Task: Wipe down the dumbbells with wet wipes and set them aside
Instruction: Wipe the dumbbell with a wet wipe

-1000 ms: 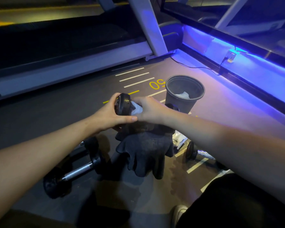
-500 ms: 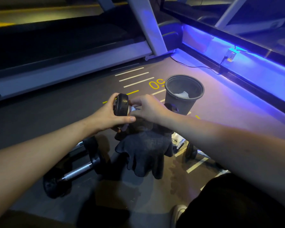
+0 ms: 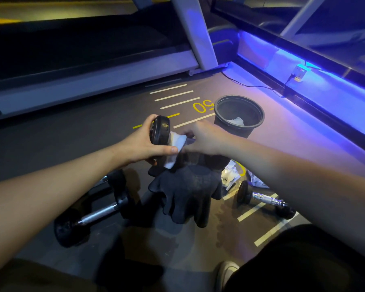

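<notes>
My left hand [image 3: 143,144] grips one black end of a small dumbbell [image 3: 160,130] held up above the floor. My right hand [image 3: 202,138] pinches a white wet wipe [image 3: 176,144] against the dumbbell's bar, right beside that black end; the bar and far end are hidden under the hand. On the floor at the left lie two dumbbells with chrome bars, the nearer one [image 3: 93,216] plain, the farther one [image 3: 112,179] mostly hidden. Another dumbbell [image 3: 263,199] lies at the right, partly under my right forearm.
A black bin [image 3: 239,114] with a used white wipe inside stands just beyond my right hand. Black gloves [image 3: 188,190] lie heaped below my hands. A wipe packet [image 3: 232,175] sits near the right dumbbell. A treadmill frame [image 3: 93,81] runs along the back.
My right hand has slid along the bar away from the black end, and more of the white wipe shows, hanging down between my hands. My left hand stays on the dumbbell's end.
</notes>
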Demonstrator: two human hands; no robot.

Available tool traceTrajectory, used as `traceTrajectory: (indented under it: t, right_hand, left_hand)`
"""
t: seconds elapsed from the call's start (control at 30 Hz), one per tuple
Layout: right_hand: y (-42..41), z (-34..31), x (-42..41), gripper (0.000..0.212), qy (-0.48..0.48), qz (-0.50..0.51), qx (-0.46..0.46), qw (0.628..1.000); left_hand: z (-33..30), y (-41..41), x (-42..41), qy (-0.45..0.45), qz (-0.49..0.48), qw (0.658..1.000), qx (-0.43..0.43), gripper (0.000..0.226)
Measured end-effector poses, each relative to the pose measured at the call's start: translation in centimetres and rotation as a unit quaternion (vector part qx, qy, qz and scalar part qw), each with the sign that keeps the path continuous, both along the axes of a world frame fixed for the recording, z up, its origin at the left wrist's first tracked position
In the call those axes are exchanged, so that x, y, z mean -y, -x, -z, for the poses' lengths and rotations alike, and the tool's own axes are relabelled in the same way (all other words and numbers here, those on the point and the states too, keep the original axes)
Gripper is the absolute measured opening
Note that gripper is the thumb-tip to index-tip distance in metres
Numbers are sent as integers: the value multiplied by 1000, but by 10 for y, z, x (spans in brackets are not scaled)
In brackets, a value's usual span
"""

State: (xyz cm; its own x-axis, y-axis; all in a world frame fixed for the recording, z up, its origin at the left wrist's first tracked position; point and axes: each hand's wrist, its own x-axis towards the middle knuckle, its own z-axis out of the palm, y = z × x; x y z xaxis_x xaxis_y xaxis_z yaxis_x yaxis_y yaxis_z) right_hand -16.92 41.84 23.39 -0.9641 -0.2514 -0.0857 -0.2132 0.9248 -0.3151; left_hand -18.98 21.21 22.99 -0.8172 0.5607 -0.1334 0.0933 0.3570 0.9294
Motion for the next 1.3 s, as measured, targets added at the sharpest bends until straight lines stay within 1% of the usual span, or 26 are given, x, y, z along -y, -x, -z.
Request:
traceTrajectory:
  t: [0.07, 0.1, 0.13, 0.17, 0.23, 0.33, 0.43, 0.57, 0.73, 0.77, 0.8, 0.83, 0.87, 0.9, 0.93, 0.97, 1.0, 1.03, 1.07, 1.1, 1.13, 1.2, 1.23, 1.27, 1.3]
  right_hand:
    - [-2, -1, 0, 61, 29, 7, 15, 999]
    - [-4, -3, -1, 68, 41, 5, 24, 999]
    - [-5, -6, 0, 70, 46, -2, 40, 998]
    - [-5, -8, 0, 67, 51, -10, 60, 997]
    - [-4, -9, 2, 53, 62, -24, 89, 994]
    - [1, -4, 8, 53, 42, -19, 48, 998]
    - [4, 4, 16, 35, -5, -16, 19, 1000]
    - [7, 10, 24, 35, -27, 12, 25, 999]
    - [11, 5, 28, 31, -55, 39, 42, 997]
    - [13, 3, 28, 29, -47, 38, 60, 996]
    - [13, -1, 26, 24, -14, 33, 98, 995]
    - [13, -6, 24, 17, 45, 35, 159, 986]
    - [13, -10, 21, 8, 104, 40, 232, 966]
    - [10, -15, 19, 3, 143, 38, 287, 946]
    - [9, -18, 19, 5, 157, 32, 311, 937]
    - [7, -19, 19, 6, 144, 25, 297, 944]
    - [7, -19, 21, 8, 105, 19, 259, 960]
    - [6, -17, 24, 13, 40, 12, 199, 979]
    - [3, -14, 26, 19, -34, 10, 130, 991]
    - [0, -10, 29, 24, -95, 18, 69, 993]
    - [-4, -6, 30, 28, -132, 23, 14, 991]
    - [-11, 5, 30, 32, -175, 17, -72, 982]
    - [-12, 9, 29, 34, -184, 12, -100, 978]
    - [-11, 12, 28, 35, -182, 15, -105, 977]
    - [-9, 12, 27, 35, -174, 23, -87, 981]
  left_hand:
    - [-1, 1, -1, 1, 0, 1000, -6, 83]
    - [-2, 1, -2, 4, 0, 1000, -11, 86]
    - [-2, 2, -3, 9, 0, 1000, -15, 90]
    - [-2, 2, -4, 14, 0, 1000, -16, 93]
    - [-2, 2, -3, 18, -1, 1000, -10, 97]
    - [0, 0, -1, 22, 1, 1000, -7, 98]
    - [0, -1, 1, 21, 16, 999, -21, 88]
    - [-2, -1, -1, 30, 22, 998, -56, 80]
    - [0, 1, -3, 21, 12, 999, -48, 73]
    - [1, 2, -3, 18, 14, 998, -51, 76]
    - [2, 2, -3, 20, 18, 998, -61, 81]
    - [2, 2, -3, 29, 23, 996, -76, 85]
    - [1, 2, -3, 36, 30, 995, -93, 86]
    - [1, 1, -3, 41, 38, 993, -106, 84]
    - [0, 0, -4, 45, 43, 991, -115, 82]
    - [1, -1, -4, 48, 42, 991, -120, 82]
    - [1, -2, -5, 51, 37, 991, -121, 82]
    - [3, -2, -5, 49, 28, 992, -117, 82]
    - [5, -2, -6, 43, 20, 993, -111, 78]
    - [6, -3, -6, 37, 12, 994, -104, 72]
    - [7, -3, -6, 31, -1, 995, -97, 66]
    - [9, -4, -6, 21, -23, 996, -79, 63]
    - [9, -4, -5, 18, -25, 997, -75, 63]
    - [10, -4, -4, 19, -22, 997, -75, 65]
    - [11, -4, -4, 23, -17, 997, -73, 68]
